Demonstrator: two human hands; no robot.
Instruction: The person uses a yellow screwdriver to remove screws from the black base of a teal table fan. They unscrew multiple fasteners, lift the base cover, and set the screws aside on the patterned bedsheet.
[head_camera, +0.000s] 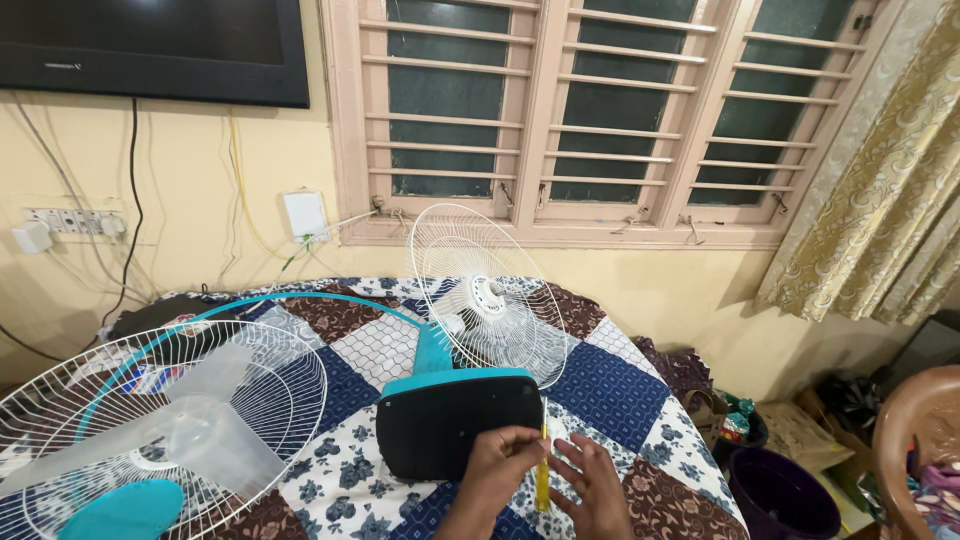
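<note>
A table fan (455, 395) lies tipped on a patchwork-covered table (620, 390), its dark base underside facing me and its white rear grille (487, 295) standing behind. My left hand (495, 470) pinches the yellow handle of a screwdriver (543, 470) held upright against the base's right edge. My right hand (592, 487) hovers with spread fingers just right of the screwdriver, holding nothing. At the left lie the white front grille (270, 400) with its teal ring (300, 298), the clear fan blades (215, 420) and a teal round cap (120, 510).
A barred window (600, 110) and a yellow wall stand behind the table. A dark screen (150, 45) hangs top left above a switchboard (65, 222) and cables. A patterned curtain (880, 190), a dark bucket (785, 490), a brown chair (915, 440) and clutter fill the right.
</note>
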